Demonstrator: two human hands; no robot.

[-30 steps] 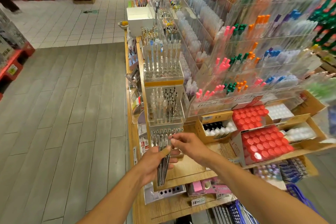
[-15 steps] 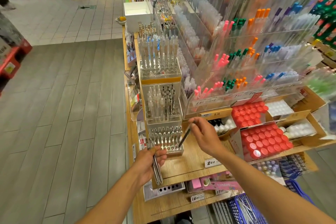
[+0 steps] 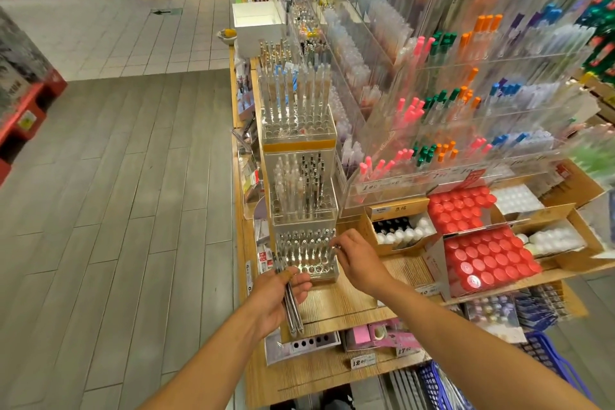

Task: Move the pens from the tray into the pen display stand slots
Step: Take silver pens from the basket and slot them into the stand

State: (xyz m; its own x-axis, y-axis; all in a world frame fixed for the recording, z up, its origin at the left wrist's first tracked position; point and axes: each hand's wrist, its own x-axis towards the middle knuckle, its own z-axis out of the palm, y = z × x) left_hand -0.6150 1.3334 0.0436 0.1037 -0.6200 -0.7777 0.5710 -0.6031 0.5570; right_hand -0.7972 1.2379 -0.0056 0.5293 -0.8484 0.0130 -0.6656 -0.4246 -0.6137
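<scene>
A clear tiered pen display stand point(image 3: 301, 176) rises on the wooden shelf, and its lowest tier point(image 3: 307, 255) has rows of round slots, several with pens in them. My left hand point(image 3: 278, 296) grips a small bundle of dark, silver-tipped pens point(image 3: 291, 304) just in front of that tier. Over the tier's right edge, my right hand point(image 3: 357, 258) pinches the top of one pen point(image 3: 336, 247) that stands down in a slot. No tray of pens shows in this view.
Clear racks of coloured pens point(image 3: 449, 93) fill the wall to the right. Cardboard boxes of red-capped jars point(image 3: 486, 260) sit right of the stand. A blue basket point(image 3: 545, 356) hangs lower right. A grey plank floor point(image 3: 116, 210) lies on the left.
My right hand drew one pen from the bundle, carried it up to the lowest tier and lowered it into a slot. The left hand kept the bundle, shifting slightly.
</scene>
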